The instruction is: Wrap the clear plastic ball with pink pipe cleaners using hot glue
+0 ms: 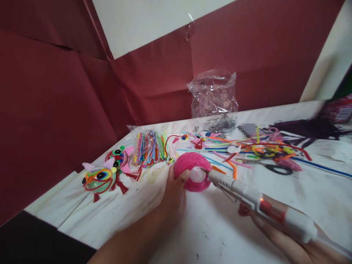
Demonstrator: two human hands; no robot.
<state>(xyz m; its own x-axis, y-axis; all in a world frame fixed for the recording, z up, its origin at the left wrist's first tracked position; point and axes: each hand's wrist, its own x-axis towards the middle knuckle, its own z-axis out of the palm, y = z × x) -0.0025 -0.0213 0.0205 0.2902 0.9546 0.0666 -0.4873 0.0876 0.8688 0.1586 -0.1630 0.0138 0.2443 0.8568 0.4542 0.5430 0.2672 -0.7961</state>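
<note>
A: Where the frame runs out at the lower right, what is the right hand doing?

B: It is wrapped around the grip of a white glue gun, one finger by the red trigger. The barrel slants up and left so the nozzle touches the ball.

A: And the left hand?

B: At centre, it clasps a pink ball wound in pipe cleaner, thumb on its near side. I cannot tell whether the ball rests on the white desk or sits just above it. Its bare, clear patch faces the nozzle, which seems to be why it is tilted that way.

A: Beyond them?

B: At left centre two big-eyed figures lie side by side, well away from the hot tip. Behind the ball is a sleeved bundle of coloured stems. To the right, loose pipe cleaners spread around black-handled scissors, seemingly kept within reach. Farthest back, a crumpled plastic bag stands against the dark red paper lining the wall.
</note>
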